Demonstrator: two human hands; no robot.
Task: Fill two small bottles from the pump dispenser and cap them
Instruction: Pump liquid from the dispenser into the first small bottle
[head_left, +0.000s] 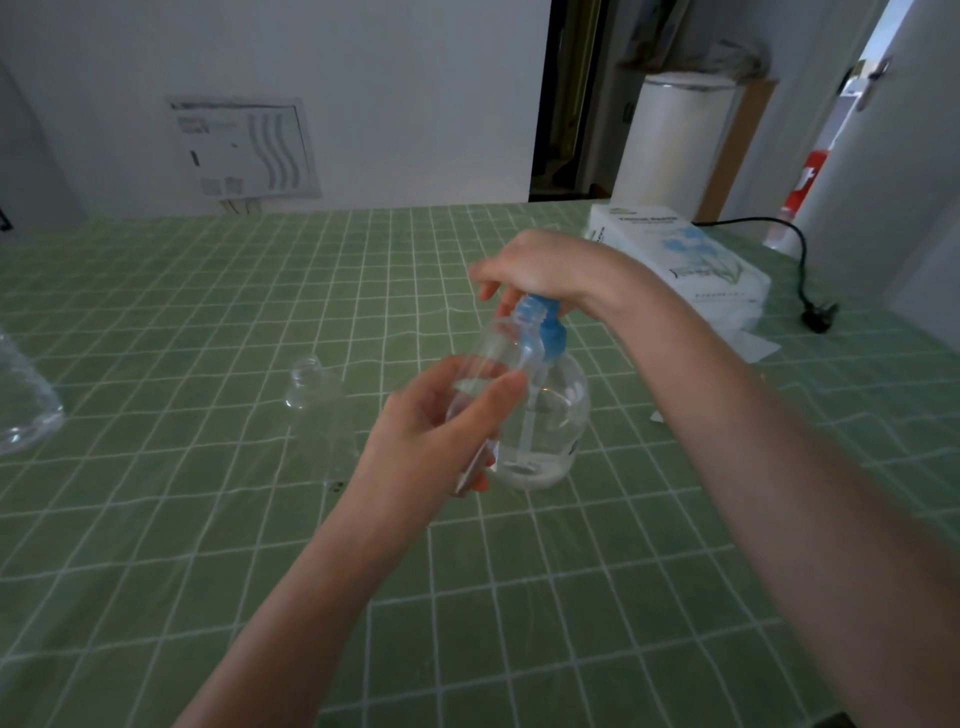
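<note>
Tissue pack: blue print on top, too blurred for me to read.
Wall panel: marks I cannot make out.
Pump dispenser: label unreadable from here.

Background. A green cloth with a white grid is covering the table. A pale wall is running along the far side, carrying a white panel at left. A dark doorway is opening right of centre, with a white cylindrical container standing just right of it. At far right, a black cable is trailing past a white tissue pack. Dim, even light is falling throughout.
</note>
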